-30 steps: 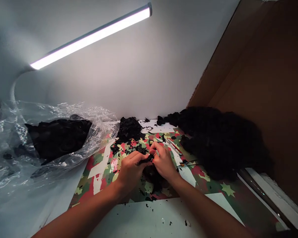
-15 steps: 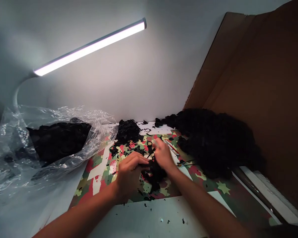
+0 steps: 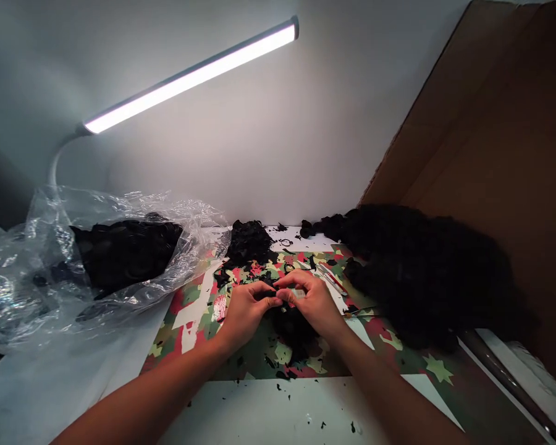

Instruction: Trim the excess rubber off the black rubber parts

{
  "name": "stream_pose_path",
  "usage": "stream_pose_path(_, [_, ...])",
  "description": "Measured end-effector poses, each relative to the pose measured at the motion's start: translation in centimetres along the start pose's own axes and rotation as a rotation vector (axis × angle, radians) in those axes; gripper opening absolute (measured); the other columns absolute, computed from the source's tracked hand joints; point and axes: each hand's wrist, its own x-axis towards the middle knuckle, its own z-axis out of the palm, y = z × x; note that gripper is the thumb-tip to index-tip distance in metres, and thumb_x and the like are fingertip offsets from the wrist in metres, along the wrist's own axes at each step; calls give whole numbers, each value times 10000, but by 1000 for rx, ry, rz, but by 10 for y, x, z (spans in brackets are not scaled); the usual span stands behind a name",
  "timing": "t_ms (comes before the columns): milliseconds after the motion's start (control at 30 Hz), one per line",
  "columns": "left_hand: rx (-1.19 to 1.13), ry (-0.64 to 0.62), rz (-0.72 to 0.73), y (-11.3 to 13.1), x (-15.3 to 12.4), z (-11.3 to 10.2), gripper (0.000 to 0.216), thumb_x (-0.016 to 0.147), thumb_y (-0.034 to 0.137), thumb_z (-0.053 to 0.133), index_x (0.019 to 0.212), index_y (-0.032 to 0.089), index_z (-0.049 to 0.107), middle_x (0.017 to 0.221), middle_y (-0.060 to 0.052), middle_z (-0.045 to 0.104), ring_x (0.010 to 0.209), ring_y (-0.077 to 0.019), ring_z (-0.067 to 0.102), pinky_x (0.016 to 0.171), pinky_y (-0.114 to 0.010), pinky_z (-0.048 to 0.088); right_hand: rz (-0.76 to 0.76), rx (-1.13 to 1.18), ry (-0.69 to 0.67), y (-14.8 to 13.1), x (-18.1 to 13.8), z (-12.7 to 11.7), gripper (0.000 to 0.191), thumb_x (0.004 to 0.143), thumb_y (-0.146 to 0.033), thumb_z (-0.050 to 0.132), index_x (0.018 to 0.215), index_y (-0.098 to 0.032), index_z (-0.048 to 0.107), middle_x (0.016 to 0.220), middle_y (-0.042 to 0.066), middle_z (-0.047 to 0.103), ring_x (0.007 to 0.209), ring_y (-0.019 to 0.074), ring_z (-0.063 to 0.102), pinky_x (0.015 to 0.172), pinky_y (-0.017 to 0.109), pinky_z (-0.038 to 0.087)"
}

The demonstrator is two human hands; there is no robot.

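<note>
My left hand [image 3: 246,312] and my right hand [image 3: 312,304] meet over the middle of the patterned sheet. The thumb and forefinger of each are pinched together, with the fingertips nearly touching. A small black piece [image 3: 271,292] shows between them, mostly covered by the fingers, and its exact kind I cannot make out. Below my hands lies a loose heap of black pieces [image 3: 296,337]. Just beyond them is a taller pile of black scraps [image 3: 250,242]. A red and white slim tool [image 3: 334,281] rests on the sheet to the right of my right hand.
At left, a clear plastic bag [image 3: 204,216] holds black pieces. A large black mound [image 3: 426,278] fills the right, before a cardboard sheet [image 3: 505,123]. The camouflage-patterned sheet [image 3: 167,352] covers the white table [image 3: 241,414]. A lit lamp [image 3: 194,74] hangs above.
My right hand has come down from its raised spot and now meets my left hand's fingertips. My left hand has turned, its thumb now showing. The view has shifted slightly left.
</note>
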Motion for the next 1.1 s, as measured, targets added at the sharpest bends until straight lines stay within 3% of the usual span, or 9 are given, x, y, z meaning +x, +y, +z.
stream_pose_path(133, [85, -12, 29, 4, -3, 2, 118, 773, 262, 701, 768, 174, 779, 686, 4, 740, 624, -159, 624, 595, -242, 438, -126, -124, 45, -9, -7, 12, 167, 828, -94, 561, 705, -201, 598, 734, -1, 595, 688, 157, 542, 636, 263, 395])
stream_pose_path(233, [128, -9, 79, 7, -3, 5, 100, 779, 243, 693, 760, 180, 769, 691, 2, 743, 627, -161, 627, 606, -246, 452, -57, -175, 87, -9, -7, 17, 201, 747, -23, 472, 673, -209, 496, 683, -16, 546, 638, 147, 494, 580, 251, 343])
stream_pose_path(367, [127, 6, 116, 8, -3, 7, 47, 754, 221, 721, 740, 200, 762, 724, -7, 759, 657, -172, 644, 639, -266, 476, 85, -187, 119, 2, -2, 15, 166, 806, -133, 472, 666, -219, 456, 590, -41, 469, 556, 138, 418, 528, 249, 284])
stream_pose_path(533, [7, 1, 85, 6, -8, 1, 55, 715, 180, 737, 752, 208, 766, 739, -12, 759, 695, -176, 660, 663, -274, 487, 140, -239, 281, 29, 9, -17, 277, 949, -328, 394, 689, -236, 418, 563, -46, 408, 528, 143, 370, 515, 259, 258])
stream_pose_path(600, [-108, 4, 32, 5, -7, -3, 51, 708, 196, 744, 753, 199, 768, 738, -18, 757, 697, -172, 660, 653, -267, 495, 155, -245, 247, 37, 12, -30, 356, 961, -384, 394, 641, -232, 431, 529, -44, 411, 509, 143, 385, 509, 262, 266])
stream_pose_path(667, [-235, 7, -14, 4, -5, -5, 63, 694, 210, 753, 752, 188, 767, 727, -22, 753, 686, -166, 659, 640, -262, 505, 152, -255, 181, 39, 13, -36, 363, 905, -402, 516, 593, -217, 494, 550, -28, 473, 534, 147, 444, 527, 264, 300])
stream_pose_path(767, [-325, 20, -51, 3, -2, -7, 76, 682, 206, 756, 752, 178, 768, 704, -20, 742, 650, -150, 643, 617, -253, 503, 103, -281, 138, 33, 11, -33, 142, 788, -321, 670, 710, -202, 674, 756, 12, 599, 671, 170, 542, 606, 276, 382])
stream_pose_path(1000, [-301, 23, -70, 4, -1, -7, 82, 691, 215, 742, 754, 171, 769, 729, -31, 749, 670, -152, 641, 623, -252, 502, 102, -62, 110, 0, 0, -17, 175, 863, -363, 650, 809, -202, 691, 762, 11, 667, 710, 177, 593, 647, 287, 440])
stream_pose_path(1100, [-306, 20, -75, 5, 1, -7, 74, 683, 215, 755, 746, 178, 766, 729, -23, 752, 687, -155, 652, 652, -253, 510, 4, -40, 55, -11, -4, -14, 147, 895, -293, 614, 902, -217, 739, 846, 30, 710, 759, 182, 628, 655, 287, 463])
